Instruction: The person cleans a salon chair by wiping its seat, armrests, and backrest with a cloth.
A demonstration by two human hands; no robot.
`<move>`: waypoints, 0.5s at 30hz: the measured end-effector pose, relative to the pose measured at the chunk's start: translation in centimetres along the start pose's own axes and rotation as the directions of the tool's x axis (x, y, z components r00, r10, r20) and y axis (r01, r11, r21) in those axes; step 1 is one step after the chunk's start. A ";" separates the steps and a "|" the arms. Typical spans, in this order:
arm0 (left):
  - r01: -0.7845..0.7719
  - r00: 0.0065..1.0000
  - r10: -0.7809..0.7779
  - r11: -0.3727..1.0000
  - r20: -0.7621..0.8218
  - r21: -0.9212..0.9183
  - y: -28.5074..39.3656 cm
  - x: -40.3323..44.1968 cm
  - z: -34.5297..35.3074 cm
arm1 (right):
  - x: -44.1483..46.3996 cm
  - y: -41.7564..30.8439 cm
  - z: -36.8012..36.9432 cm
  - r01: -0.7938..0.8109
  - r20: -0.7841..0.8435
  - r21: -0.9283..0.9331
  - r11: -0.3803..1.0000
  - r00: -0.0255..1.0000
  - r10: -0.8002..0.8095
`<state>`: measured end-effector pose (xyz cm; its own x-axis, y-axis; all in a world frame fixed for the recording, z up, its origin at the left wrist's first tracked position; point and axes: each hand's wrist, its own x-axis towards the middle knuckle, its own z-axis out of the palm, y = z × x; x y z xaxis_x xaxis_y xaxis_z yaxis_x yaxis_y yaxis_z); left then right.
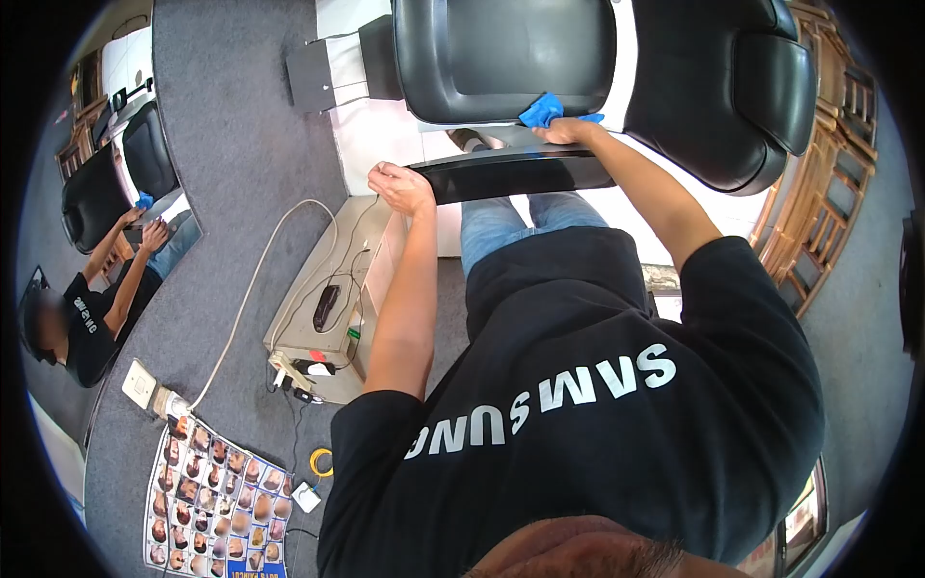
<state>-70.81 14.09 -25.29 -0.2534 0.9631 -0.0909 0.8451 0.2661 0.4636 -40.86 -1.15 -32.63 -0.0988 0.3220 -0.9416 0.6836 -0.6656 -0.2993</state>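
A black padded barber chair [511, 48] lies in front of me, with its long black armrest [520, 175] nearest my body. My left hand [405, 189] is closed at the armrest's left end, fingers curled around it. In my right hand [567, 131] is a bunched blue cloth [542, 111], between the armrest and the seat edge. Part of the cloth sticks out behind the fingers. The palm side of this hand is hidden.
At left, a beige cabinet [313, 289] carries a black hair clipper [327, 306] and several cables. A hairstyle poster [217, 501] hangs lower left, near a white wall socket [141, 384]. A mirror [125, 222] reflects the scene. Wooden chairs [819, 183] stand at right.
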 end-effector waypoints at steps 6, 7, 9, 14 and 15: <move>-0.025 1.000 0.026 0.999 0.010 -0.037 -0.3 0.0 0.1 | 13.0 2.6 3.9 0.014 0.091 -0.045 0.999 0.996 -0.009; -0.009 1.000 0.010 0.998 0.019 -0.056 0.0 0.0 0.0 | 11.5 1.7 3.4 -0.075 0.104 -0.026 0.997 0.992 0.077; 0.003 1.000 -0.002 0.998 0.029 -0.059 -0.1 0.0 0.1 | 6.8 -1.2 1.7 -0.248 0.131 0.005 0.969 0.960 0.246; -0.029 0.999 0.030 0.999 0.028 -0.037 0.0 -0.1 0.0 | 5.7 -4.1 1.7 -0.354 0.032 -0.067 0.933 0.934 0.357; -0.007 0.999 0.008 1.000 0.037 -0.030 0.6 -0.2 -0.3 | 6.0 -4.1 1.7 -0.348 0.060 -0.070 0.935 0.934 0.353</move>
<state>-70.40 14.03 -24.78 -0.2287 0.9661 -0.1194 0.8325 0.2577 0.4904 -45.52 2.39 -37.34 0.1055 0.0256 -0.9941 0.7237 -0.6876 0.0591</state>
